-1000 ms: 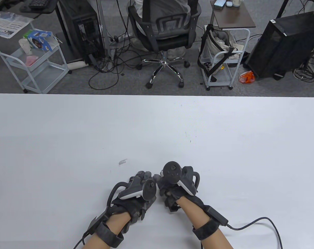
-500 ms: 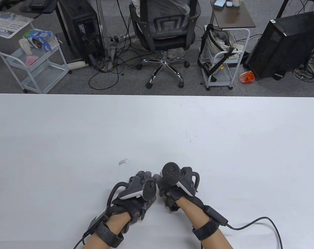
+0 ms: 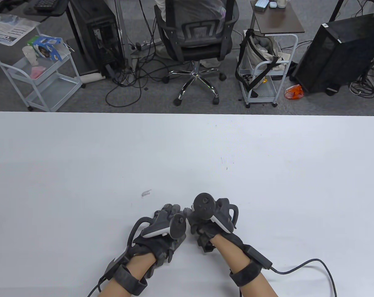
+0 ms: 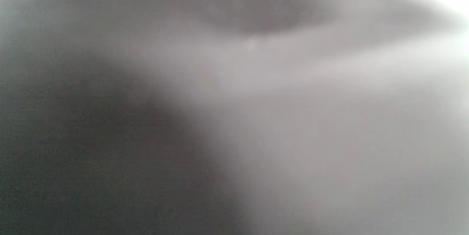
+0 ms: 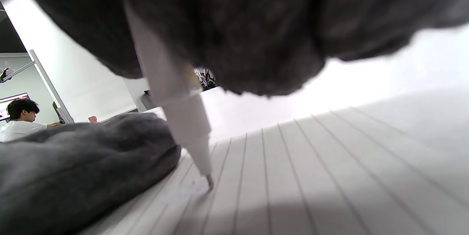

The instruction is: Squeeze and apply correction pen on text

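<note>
Correction pen tip down on lined paper, held by the right hand.

One white correction pen (image 5: 172, 103) stands steeply, long axis near upright, its metal tip touching the lined paper (image 5: 311, 169) on the white desk (image 3: 81, 161). The right hand (image 3: 210, 221) grips the pen's barrel, fingers (image 5: 234, 30) curled around its upper part. The left hand (image 3: 165, 229) rests palm down just left of the pen; whether its grip is spread or pressed together cannot be told, since its wrist view is blurred. One small clear cap (image 3: 146, 193) lies farther left of the pen.
</note>
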